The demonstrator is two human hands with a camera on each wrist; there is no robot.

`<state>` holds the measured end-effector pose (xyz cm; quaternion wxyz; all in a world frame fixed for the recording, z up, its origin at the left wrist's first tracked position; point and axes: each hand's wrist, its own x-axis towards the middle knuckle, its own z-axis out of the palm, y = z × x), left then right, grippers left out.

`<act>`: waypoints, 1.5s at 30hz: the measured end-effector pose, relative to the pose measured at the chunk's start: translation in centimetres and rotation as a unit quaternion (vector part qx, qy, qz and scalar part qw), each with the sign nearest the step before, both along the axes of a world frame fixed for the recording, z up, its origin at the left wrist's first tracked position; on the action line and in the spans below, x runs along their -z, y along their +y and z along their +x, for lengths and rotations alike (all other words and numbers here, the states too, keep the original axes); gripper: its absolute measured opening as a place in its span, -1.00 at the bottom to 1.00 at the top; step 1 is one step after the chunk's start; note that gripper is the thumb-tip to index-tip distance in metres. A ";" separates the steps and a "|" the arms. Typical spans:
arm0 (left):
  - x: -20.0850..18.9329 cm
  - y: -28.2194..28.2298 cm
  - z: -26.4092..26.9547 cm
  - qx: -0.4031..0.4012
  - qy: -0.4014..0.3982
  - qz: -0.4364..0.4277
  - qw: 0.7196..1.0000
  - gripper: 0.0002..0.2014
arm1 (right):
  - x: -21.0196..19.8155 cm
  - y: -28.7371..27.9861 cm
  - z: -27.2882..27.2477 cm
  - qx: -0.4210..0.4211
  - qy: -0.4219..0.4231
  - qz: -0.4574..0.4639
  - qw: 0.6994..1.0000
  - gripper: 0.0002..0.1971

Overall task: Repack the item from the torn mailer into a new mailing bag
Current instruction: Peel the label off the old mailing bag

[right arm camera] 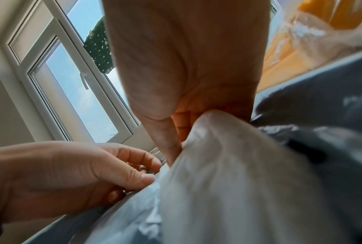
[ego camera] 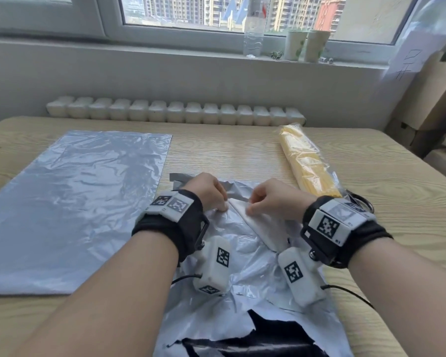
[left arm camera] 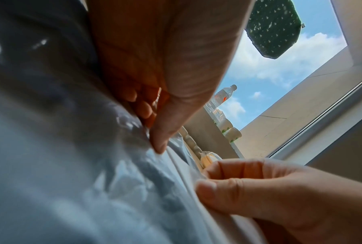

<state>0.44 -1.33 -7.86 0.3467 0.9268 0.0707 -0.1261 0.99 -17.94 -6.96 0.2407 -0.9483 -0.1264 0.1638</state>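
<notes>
The torn silver mailer (ego camera: 242,279) lies crumpled in front of me, with a ragged black tear near its close end. A white folded item (ego camera: 263,228) sticks out of its far opening. My left hand (ego camera: 223,206) pinches the mailer's film at the opening, thumb against fingers in the left wrist view (left arm camera: 154,135). My right hand (ego camera: 250,208) pinches the white item (right arm camera: 228,181) by its corner, as the right wrist view (right arm camera: 176,142) shows. The new mailing bag (ego camera: 75,202) lies flat and smooth on the left of the table, apart from both hands.
A long yellow bundle in clear plastic (ego camera: 307,161) lies to the right of the torn mailer. A white radiator (ego camera: 175,113) runs behind the wooden table (ego camera: 216,150). A water bottle (ego camera: 254,27) and two cups (ego camera: 307,45) stand on the windowsill.
</notes>
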 end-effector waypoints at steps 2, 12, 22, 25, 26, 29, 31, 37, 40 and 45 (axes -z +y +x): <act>-0.1 -0.1 0.0 -0.011 0.002 -0.004 1.000 -0.90 | -0.1 0.0 -0.1 0.000 -0.002 -0.007 1.000 -0.90; 0.0 -0.2 0.1 -0.024 0.005 -0.004 1.000 -0.88 | -0.3 0.2 -0.3 0.017 0.004 -0.018 1.000 -0.92; 0.0 -0.2 0.1 -0.021 0.002 -0.008 1.000 -0.88 | -0.3 0.1 -0.5 0.025 0.003 -0.016 1.000 -0.95; -0.1 -0.2 0.0 -0.022 0.003 -0.009 1.000 -0.88 | -0.3 0.1 -0.5 0.027 0.000 -0.017 1.000 -0.95; -0.1 -0.2 0.0 -0.023 0.004 -0.010 1.000 -0.88 | -0.3 0.1 -0.4 0.027 0.000 -0.017 0.999 -0.95; -0.1 -0.3 -0.1 -0.026 0.007 -0.012 1.000 -0.88 | -0.2 0.0 -0.4 0.030 0.002 -0.014 0.999 -0.94; -0.1 -0.3 -0.1 -0.027 0.006 -0.013 1.000 -0.89 | -0.2 0.0 -0.4 0.033 0.004 -0.010 0.999 -0.95; -0.2 -0.3 -0.3 -0.026 0.003 -0.010 1.000 -0.89 | -0.1 -0.2 -0.4 0.034 0.007 -0.006 0.999 -0.94; -0.2 -0.3 -0.3 -0.028 0.002 -0.012 1.000 -0.89 | -0.1 -0.4 -0.4 0.037 0.009 -0.003 0.999 -0.90; -0.2 -0.4 -0.3 -0.028 0.002 -0.012 1.000 -0.89 | 0.1 -0.7 -0.4 0.039 0.009 0.006 0.999 -0.89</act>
